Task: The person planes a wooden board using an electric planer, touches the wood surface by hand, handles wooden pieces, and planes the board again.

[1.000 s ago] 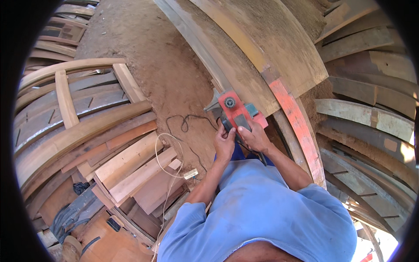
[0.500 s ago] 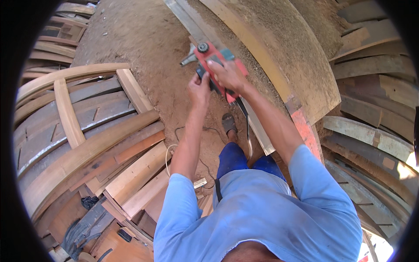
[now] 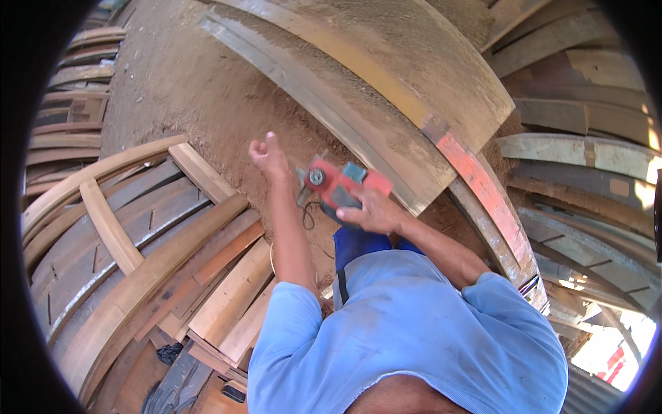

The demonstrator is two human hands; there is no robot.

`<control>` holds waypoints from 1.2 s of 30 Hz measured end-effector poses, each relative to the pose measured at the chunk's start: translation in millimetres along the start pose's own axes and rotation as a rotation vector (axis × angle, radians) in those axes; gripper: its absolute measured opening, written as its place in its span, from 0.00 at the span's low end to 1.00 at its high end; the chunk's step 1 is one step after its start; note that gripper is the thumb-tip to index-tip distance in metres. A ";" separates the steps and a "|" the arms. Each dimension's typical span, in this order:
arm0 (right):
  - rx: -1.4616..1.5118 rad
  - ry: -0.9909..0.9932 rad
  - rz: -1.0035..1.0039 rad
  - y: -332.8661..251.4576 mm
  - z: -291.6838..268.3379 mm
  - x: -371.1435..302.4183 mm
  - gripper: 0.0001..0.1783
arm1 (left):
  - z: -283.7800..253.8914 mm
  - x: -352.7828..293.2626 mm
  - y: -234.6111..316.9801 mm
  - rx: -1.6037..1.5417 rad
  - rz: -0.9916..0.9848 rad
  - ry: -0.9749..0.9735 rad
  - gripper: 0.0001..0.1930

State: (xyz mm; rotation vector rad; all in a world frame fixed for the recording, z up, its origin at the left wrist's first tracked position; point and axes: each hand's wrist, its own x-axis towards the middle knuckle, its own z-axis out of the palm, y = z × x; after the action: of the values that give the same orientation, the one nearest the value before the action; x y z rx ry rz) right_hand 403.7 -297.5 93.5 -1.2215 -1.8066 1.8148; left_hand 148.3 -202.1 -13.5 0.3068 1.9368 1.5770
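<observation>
A red electric hand planer point(image 3: 336, 181) with a round black front knob is held low in front of my body, its side turned up. My right hand point(image 3: 376, 210) is wrapped around the planer's dark rear handle. Free of the tool, my left hand point(image 3: 270, 162) is raised to its left, loosely curled with the thumb apart and nothing in it. Beyond the planer a long wooden plank point(image 3: 314, 110) runs diagonally, its near end close to the planer. The planer's underside is hidden.
A curved wooden frame point(image 3: 114, 217) lies over stacked boards on the left. Past the plank lie a long yellow-and-red beam point(image 3: 386, 79) and a broad dusty panel point(image 3: 441, 62). Curved boards point(image 3: 586, 155) are piled at right. A thin cord point(image 3: 308, 217) hangs near the planer.
My left hand has let go of the planer and moved left. My right hand has drawn the planer back toward my body, off the plank. The view has shifted.
</observation>
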 end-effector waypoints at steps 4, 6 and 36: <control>-0.030 -0.072 0.145 20.6 28.0 -73.1 0.33 | 32.4 -23.6 -61.2 0.078 -0.189 -0.164 0.28; -0.014 -0.070 0.182 35.4 32.8 -102.9 0.34 | 45.1 -55.2 -81.2 -0.267 -0.576 -0.456 0.21; 1.437 1.571 0.275 182.4 46.0 -219.8 0.22 | -80.1 -280.8 -97.1 1.275 0.297 -2.081 0.36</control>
State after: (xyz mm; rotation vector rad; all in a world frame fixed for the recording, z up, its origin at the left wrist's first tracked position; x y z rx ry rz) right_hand 563.0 -517.6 -6.1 -1.3399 0.4918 0.9411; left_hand 340.3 -442.5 -9.6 1.7615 0.6554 -0.5077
